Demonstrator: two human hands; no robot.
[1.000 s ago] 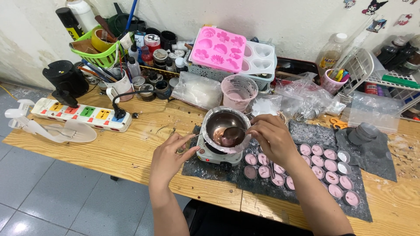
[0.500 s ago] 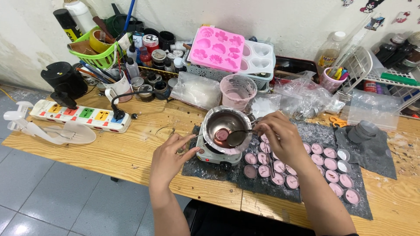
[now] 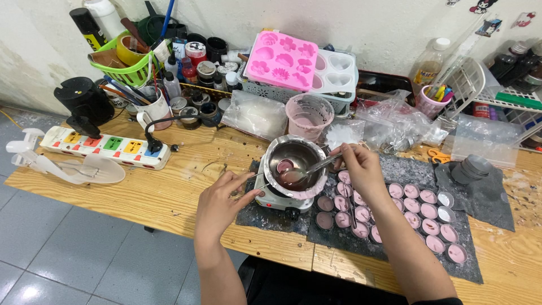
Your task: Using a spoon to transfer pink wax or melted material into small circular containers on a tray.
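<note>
A small metal pot (image 3: 294, 164) with pink liquid in it sits on a little white electric hotplate (image 3: 279, 202). My right hand (image 3: 358, 168) holds a metal spoon (image 3: 305, 172) whose bowl dips into the pot. My left hand (image 3: 221, 199) rests on the table beside the hotplate, fingers pinching a thin metal handle or wire at the pot's left side. Right of the pot, several small round tins (image 3: 419, 210) filled with pink wax lie in rows on a dark mat (image 3: 406, 169).
A pink plastic cup (image 3: 308, 116) and a bag of white flakes (image 3: 257, 114) stand behind the pot. Pink and white moulds (image 3: 293, 62) lie on a basket. A power strip (image 3: 104, 147), a mug of tools (image 3: 151, 107), jars and clear bags crowd the back.
My right hand has lifted a little and drawn the spoon back to the right inside the pot. My left hand has closed in on the pot's left side.
</note>
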